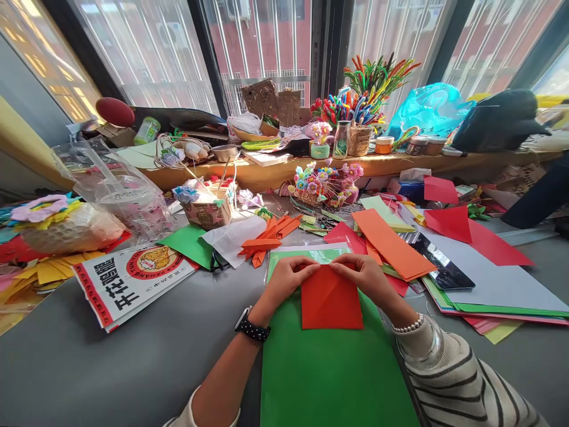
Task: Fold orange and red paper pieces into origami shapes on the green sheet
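Observation:
A square of orange-red paper (pixel 331 302) with faint diagonal creases is held over a green sheet (pixel 329 379). My left hand (pixel 291 276) pinches its top edge near the left corner, thumb toward the middle. On the right part of the same edge, my right hand (pixel 360 273) is closed in a pinch, its fingertips a short way from the left ones. The paper's lower edge hangs toward me, over the green sheet. Beyond my hands, folded orange strips (pixel 271 237) lie in a pile, and a long orange folded piece (pixel 393 243) rests to the right.
A phone (pixel 438 261) lies on stacked coloured paper (pixel 511 284) at the right. Left are a printed paper bag (pixel 133 279) and a plastic-wrapped cup (pixel 128 201). Behind stand a small basket (pixel 207 210), beaded flowers (pixel 317 181) and a crowded ledge (pixel 267 172) below the windows.

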`<state>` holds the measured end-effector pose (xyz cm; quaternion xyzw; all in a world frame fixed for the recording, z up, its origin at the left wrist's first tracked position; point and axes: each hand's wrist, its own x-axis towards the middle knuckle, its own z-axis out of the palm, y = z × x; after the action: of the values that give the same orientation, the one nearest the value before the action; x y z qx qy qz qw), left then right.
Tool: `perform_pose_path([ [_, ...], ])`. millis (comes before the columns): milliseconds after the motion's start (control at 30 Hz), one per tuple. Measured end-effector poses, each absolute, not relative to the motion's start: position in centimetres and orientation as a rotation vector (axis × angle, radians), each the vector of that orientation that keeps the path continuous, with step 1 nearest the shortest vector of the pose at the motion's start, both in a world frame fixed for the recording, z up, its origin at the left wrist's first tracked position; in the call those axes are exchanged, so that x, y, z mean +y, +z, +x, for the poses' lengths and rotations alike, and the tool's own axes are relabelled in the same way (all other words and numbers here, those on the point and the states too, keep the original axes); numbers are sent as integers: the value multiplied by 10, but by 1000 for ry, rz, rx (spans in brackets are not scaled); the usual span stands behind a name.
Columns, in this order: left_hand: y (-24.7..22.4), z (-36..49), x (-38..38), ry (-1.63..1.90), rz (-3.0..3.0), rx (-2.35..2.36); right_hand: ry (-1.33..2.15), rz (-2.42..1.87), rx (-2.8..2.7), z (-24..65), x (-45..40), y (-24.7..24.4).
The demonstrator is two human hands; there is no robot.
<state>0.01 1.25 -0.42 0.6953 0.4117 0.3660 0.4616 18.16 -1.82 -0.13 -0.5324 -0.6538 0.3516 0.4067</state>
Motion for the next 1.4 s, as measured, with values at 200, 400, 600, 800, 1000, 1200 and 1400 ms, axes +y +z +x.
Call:
perform_pose_path([
  [200,-3,0,12,899,1776,1105,828,-1391,-1621,183,-17,-1],
  [400,-4,-6,16,964,1705,1171,863,-1354,-1275,198,-10,-7],
  [600,-2,-2,12,919,1707,1119,953,-1274,-1510,190,-14,-3],
  [800,-1,-4,13,980,1704,1133,920,-1319,-1538,186,-16,-4],
  [1000,-3,-10,18,1130,1540,1122,859,-1353,-1425,194,-11,-7],
  [1200,-6,-12,23,1413,1314,1126,804,-1342,-1282,200,-10,-8],
  [1400,-9,-2,19,1063,1574,1065,865,-1325,-1463,191,-14,-7],
])
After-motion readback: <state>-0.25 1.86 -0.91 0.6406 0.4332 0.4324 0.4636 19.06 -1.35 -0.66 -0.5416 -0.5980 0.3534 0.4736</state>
